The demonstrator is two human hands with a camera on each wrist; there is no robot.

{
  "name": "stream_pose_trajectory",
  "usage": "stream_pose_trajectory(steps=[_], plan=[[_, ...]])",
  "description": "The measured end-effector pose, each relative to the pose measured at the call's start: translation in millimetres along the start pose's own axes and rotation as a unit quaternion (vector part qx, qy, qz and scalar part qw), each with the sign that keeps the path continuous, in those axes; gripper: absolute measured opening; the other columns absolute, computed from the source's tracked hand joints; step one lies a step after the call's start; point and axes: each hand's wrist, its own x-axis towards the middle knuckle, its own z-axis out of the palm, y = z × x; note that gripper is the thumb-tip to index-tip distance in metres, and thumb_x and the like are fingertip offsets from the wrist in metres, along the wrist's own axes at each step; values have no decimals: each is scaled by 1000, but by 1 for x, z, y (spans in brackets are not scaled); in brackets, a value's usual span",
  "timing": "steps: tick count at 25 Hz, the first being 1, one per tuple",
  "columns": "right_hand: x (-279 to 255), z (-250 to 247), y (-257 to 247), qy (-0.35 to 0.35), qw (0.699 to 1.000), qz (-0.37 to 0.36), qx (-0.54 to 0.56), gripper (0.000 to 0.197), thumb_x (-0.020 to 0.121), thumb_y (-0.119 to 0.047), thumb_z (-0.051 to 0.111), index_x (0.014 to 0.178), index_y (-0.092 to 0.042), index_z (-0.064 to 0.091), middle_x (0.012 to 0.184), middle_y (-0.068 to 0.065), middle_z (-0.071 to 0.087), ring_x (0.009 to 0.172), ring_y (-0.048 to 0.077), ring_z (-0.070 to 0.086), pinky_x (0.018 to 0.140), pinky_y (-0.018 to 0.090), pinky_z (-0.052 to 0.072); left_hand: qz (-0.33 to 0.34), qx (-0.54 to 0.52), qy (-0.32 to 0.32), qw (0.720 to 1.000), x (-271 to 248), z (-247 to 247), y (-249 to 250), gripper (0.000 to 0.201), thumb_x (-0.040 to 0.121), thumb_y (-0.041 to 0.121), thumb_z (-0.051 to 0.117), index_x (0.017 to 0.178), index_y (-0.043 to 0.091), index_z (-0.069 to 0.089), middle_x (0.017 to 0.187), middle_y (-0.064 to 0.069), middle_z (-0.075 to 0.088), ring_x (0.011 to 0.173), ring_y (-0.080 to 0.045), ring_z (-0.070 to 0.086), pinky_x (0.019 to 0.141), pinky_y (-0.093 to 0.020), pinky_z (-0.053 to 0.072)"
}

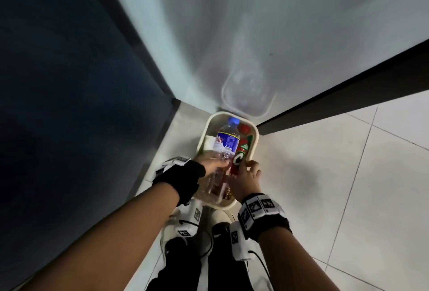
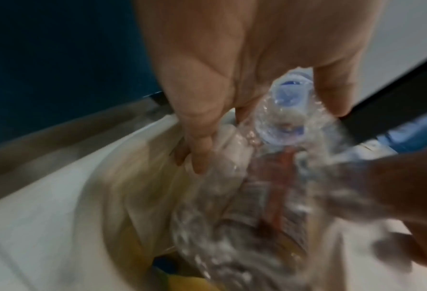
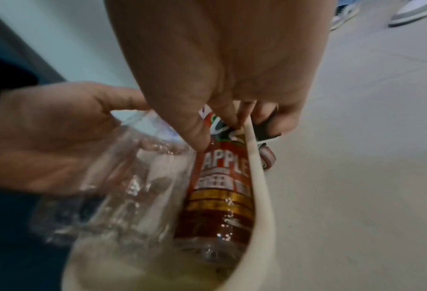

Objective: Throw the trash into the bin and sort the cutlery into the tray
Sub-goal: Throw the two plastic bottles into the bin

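Our left hand (image 1: pixel 210 165) grips the water bottle (image 1: pixel 226 143), right hand (image 1: pixel 247 178) the tea bottle (image 1: pixel 239 159); caps toward twelve o'clock over the bin (image 1: pixel 255 138).

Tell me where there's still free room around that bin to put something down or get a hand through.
Free: the pale tiled floor right of the bin, out from the dark wall edge.
Crowded: the bin mouth, filled by the water bottle and red bottle, with the left hand and right hand on them. Only a narrow strip of floor separates bin and wall.
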Motion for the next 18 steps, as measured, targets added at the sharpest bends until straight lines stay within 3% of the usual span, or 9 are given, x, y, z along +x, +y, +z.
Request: stream_pose_trajectory(steps=[2,3,6,8,10,13,16,18], plan=[[9,8,9,28,999,-43,15,62,88,-21,52,145,-14,26,137,16,33,118,36,42,105,46,40,18,53,31,998,12,8,-4,40,85,22,65,121,10,50,116,-6,56,107,-20,55,74,-17,43],[13,9,12,43,997,-61,-6,62,89,-19,51,145,-19,26,140,14,33,117,35,45,102,46,43,27,77,60,995,18,13,-7,45,86,22,64,125,6,48,121,-11,56,113,-21,54,74,-18,39],[20,14,20,24,984,-84,-153,68,89,-22,51,145,-39,18,146,2,29,122,28,40,97,41,46,46,121,152,980,25,26,-15,59,82,24,68,130,-1,44,133,-14,54,122,-26,53,93,-21,35],[22,18,21,11,983,-82,-163,70,88,-26,53,144,-44,16,147,0,28,122,27,37,96,40,45,42,104,199,974,26,35,-19,63,80,22,69,130,-1,38,129,-15,56,117,-30,56,93,-28,38],[20,17,20,6,984,-81,-157,66,88,-30,51,144,-44,18,147,1,28,122,28,35,96,41,45,43,146,228,962,23,40,-21,65,79,36,65,129,4,37,122,-17,59,107,-33,60,89,-36,45],[13,8,16,-4,982,-71,-176,60,90,-34,46,144,-41,21,147,0,29,127,30,32,102,45,37,32,205,215,954,14,40,-21,68,74,41,60,127,5,37,123,-18,55,110,-36,57,94,-40,48],[4,-2,8,-2,988,-57,-145,47,91,-30,43,137,-30,38,145,-2,37,128,30,33,104,46,34,28,291,145,945,3,29,-22,78,76,34,61,141,10,25,145,-17,35,132,-35,38,111,-45,33],[-5,-4,3,-10,991,-51,-122,42,89,-24,45,130,-23,47,142,0,41,126,30,35,103,46,36,61,317,128,938,-8,23,-25,79,79,20,62,145,9,21,150,-17,26,138,-32,29,115,-39,27]])
